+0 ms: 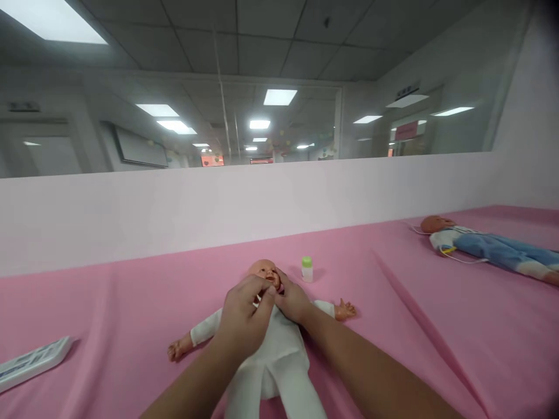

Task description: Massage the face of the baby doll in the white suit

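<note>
A baby doll (286, 343) in a white outfit lies on its back on the pink sheet, its arms spread wide. Its head points away from me. Close to the doll's mouth, my left hand (247, 311) has its thumb and index finger pinched together; whatever is between them is too small or hidden to name. My right hand (293, 298) is curled against the side of the doll's head and neck, fingers partly behind the cheek. Both hands cover the doll's neck and upper chest. Just beyond my right hand stands a small white bottle with a green cap (307, 269).
The pink sheet (144, 331) has raised folds on both sides. A white device (35, 362) with a printed face lies at the left edge. Farther right lies a second doll (493, 247) in blue clothes, with a thin white cord. Behind is a white wall (218, 203) under a window.
</note>
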`<state>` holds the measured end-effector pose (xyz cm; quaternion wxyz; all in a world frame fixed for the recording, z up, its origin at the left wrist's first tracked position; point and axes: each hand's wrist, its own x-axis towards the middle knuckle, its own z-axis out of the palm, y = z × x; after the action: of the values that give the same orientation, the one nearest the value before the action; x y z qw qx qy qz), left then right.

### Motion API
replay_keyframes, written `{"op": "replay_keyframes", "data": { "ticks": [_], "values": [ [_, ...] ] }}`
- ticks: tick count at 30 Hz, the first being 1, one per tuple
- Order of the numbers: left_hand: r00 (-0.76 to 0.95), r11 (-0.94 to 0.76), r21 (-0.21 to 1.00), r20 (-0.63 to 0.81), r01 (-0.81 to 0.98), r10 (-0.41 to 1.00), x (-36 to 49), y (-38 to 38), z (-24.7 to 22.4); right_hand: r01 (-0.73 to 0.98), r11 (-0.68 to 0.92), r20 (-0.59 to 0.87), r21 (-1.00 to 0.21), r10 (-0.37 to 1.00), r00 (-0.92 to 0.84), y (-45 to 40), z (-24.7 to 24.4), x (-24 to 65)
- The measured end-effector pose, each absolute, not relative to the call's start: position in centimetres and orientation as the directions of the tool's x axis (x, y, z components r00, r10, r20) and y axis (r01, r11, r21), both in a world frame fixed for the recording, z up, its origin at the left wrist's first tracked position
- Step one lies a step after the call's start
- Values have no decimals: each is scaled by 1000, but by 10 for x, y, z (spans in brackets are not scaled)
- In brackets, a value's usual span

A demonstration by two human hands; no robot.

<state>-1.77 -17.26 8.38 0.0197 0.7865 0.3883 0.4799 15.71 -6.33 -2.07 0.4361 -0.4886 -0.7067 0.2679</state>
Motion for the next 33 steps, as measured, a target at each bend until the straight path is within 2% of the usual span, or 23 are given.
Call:
{"op": "replay_keyframes", "data": {
  "ticks": [5, 11, 15, 18, 22, 33],
  "values": [
    [59, -402, 445, 609, 800, 791, -59, -119, 27, 489, 342, 315, -802, 939, -141, -69, -20, 155],
    [-56, -262, 593, 464, 761, 884, -83, -114, -15, 521, 347, 294, -780, 938, -183, -79, -18, 152],
    [-58, -271, 652, 437, 708, 898, -78, -118, -12, 589, 343, 281, -731, 939, -198, -87, -14, 150],
    [-6, -292, 680, 400, 672, 917, -73, -122, -8, 673, 331, 276, -661, 942, -192, -93, -11, 148],
    [97, -333, 688, 358, 645, 929, -69, -128, -6, 690, 377, 330, -618, 921, -207, -99, -9, 146],
    [103, -308, 682, 324, 664, 940, -72, -126, -7, 618, 436, 371, -655, 897, -239, -97, -10, 151]
  ]
}}
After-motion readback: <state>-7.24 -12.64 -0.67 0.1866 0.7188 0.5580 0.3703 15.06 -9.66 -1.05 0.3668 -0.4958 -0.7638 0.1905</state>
